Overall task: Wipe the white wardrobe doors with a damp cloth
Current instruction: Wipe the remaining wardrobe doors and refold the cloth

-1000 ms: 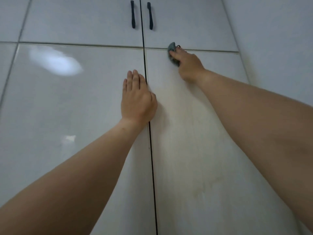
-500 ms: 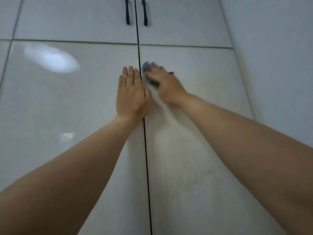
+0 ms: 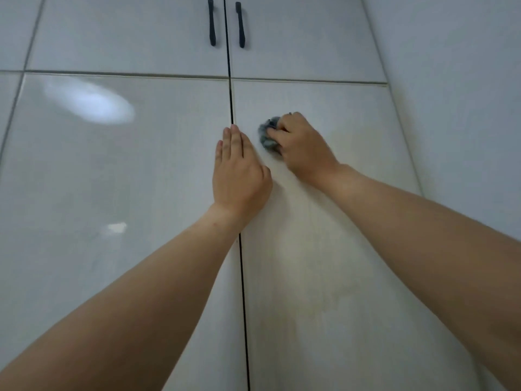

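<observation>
Two tall white wardrobe doors fill the view, the left door (image 3: 118, 170) glossy and the right door (image 3: 332, 263) duller with faint yellowish smears low down. My left hand (image 3: 239, 170) lies flat with straight fingers across the dark seam between them. My right hand (image 3: 301, 148) grips a small bunched grey-blue cloth (image 3: 266, 136) and presses it against the upper part of the right door, just right of my left fingertips. Most of the cloth is hidden under my fingers.
Above a horizontal gap sit two upper cabinet doors with black vertical handles (image 3: 212, 22) (image 3: 241, 25). A plain white side wall (image 3: 465, 94) rises at the right. Another door panel edge (image 3: 11, 108) shows at the far left.
My right hand with the cloth swept from the top of the right door down to the seam, then slid a little to the right. My left hand stayed flat in place.
</observation>
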A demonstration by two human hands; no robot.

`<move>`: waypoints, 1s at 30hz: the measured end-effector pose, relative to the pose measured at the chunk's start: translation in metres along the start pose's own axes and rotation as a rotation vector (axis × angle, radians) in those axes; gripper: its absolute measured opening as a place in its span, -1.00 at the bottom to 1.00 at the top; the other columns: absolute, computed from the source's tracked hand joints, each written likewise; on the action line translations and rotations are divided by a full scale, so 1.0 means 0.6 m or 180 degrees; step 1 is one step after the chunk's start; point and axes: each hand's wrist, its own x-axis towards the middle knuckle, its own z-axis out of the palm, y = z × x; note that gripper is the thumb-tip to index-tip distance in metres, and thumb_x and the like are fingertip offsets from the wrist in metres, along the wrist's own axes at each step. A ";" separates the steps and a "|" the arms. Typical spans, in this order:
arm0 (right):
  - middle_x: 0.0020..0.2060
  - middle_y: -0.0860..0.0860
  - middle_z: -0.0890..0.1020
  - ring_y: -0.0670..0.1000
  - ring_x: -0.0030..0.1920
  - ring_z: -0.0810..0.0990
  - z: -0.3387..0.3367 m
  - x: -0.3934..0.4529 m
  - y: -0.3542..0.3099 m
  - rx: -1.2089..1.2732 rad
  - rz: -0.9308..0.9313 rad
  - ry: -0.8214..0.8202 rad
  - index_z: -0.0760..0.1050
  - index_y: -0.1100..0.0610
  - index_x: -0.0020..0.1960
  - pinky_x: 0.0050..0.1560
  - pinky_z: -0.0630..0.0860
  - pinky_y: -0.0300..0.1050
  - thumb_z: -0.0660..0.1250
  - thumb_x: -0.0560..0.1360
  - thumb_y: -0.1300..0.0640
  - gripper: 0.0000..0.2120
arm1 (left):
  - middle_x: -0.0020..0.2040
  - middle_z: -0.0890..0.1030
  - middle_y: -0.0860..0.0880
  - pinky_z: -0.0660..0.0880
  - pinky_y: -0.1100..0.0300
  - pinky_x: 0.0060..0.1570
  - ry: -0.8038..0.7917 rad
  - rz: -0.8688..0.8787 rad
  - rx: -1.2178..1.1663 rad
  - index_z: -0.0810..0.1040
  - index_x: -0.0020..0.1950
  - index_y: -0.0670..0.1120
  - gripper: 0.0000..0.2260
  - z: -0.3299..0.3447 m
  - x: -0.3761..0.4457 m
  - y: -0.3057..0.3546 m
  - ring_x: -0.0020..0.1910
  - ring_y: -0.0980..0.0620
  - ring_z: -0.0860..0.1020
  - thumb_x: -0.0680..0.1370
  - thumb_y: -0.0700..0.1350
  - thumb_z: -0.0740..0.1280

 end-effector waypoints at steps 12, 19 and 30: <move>0.00 0.08 0.68 0.16 -0.11 0.59 -0.005 -0.051 0.022 -0.0128 0.0330 0.0423 0.59 0.07 0.15 -0.16 0.46 -0.03 0.28 0.57 0.17 -0.81 | 0.61 0.03 -0.26 -0.12 0.01 0.58 0.0008 -0.0033 0.0032 0.02 0.58 -0.33 -0.33 0.005 -0.002 0.003 0.61 -0.15 -0.05 0.51 -0.09 0.05; 0.40 0.26 0.37 0.29 0.33 0.42 -0.045 -0.075 0.155 -0.0284 0.2905 -0.0049 0.23 0.26 0.50 0.29 0.38 0.17 0.08 0.56 0.37 -0.50 | 0.61 0.04 -0.26 -0.09 -0.01 0.58 0.0051 0.0007 0.0093 0.02 0.58 -0.33 -0.32 0.007 -0.001 0.002 0.61 -0.15 -0.04 0.50 -0.06 -0.01; 0.59 0.14 0.04 0.19 0.57 0.05 -0.078 -0.118 0.215 0.0097 0.2839 -0.0508 -0.02 0.23 0.60 0.55 0.08 0.03 0.08 0.55 0.42 -0.35 | 0.60 0.06 -0.26 -0.07 -0.02 0.58 0.0025 0.0014 0.0085 0.05 0.57 -0.33 -0.30 0.008 -0.002 0.003 0.61 -0.15 -0.02 0.47 -0.04 -0.07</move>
